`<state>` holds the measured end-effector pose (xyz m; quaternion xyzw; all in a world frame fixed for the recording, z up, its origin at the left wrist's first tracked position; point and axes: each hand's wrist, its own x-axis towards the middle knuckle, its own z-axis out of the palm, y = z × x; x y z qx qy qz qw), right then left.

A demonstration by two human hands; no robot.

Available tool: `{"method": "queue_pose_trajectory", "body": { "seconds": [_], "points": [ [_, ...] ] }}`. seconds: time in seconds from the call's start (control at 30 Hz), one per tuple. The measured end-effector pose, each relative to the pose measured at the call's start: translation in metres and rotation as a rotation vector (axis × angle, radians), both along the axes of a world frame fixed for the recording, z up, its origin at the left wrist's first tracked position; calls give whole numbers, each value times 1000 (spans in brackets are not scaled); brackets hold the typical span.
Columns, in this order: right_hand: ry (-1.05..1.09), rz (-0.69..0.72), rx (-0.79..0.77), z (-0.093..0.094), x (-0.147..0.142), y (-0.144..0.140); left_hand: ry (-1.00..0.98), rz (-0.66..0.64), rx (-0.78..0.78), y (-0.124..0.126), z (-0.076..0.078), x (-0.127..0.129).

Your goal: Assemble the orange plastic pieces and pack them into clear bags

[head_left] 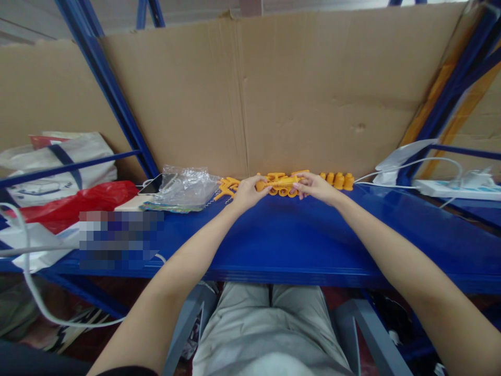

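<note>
I have both hands at the back edge of the blue shelf [282, 235], right against the cardboard sheet [274, 89]. My left hand [246, 192] curls its fingers around one end of the orange plastic assembly [278, 184], and my right hand [315, 187] pinches the other end, so the piece sits between them, at or just above the shelf. A row of orange caps [338, 180] stands just beside my right hand, and loose orange parts [227, 186] lie just beside my left, next to a clear plastic bag [186, 188]. I judge the main risk to be my right wrist: any sideways shift could knock over the caps. Too hard a squeeze might also pop a small piece off the assembly, and it could slip behind the bag.
</note>
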<state>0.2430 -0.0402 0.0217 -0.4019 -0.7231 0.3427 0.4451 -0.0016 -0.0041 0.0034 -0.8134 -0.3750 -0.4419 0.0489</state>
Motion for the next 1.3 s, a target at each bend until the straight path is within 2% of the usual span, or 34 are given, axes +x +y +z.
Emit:
{"method": "queue_pose_trajectory", "body": {
  "seconds": [0.1, 0.2, 0.43, 0.7, 0.97, 1.3],
  "points": [
    [30, 7, 42, 0, 1, 1, -9, -14, -17, -1, 2, 0],
    [-4, -30, 54, -1, -2, -2, 6, -30, 29, -4, 3, 0],
    [-35, -156, -83, -4, -10, -4, 34, -16, 86, -6, 4, 3],
    [25, 18, -15, -5, 4, 4, 22, 12, 22, -3, 3, 1],
    [1, 6, 5, -4, 1, 1, 14, -16, 64, -1, 1, 0],
    [12, -48, -8, -7, 0, 5, 33, -32, 40, 1, -2, 0]
  ]
}}
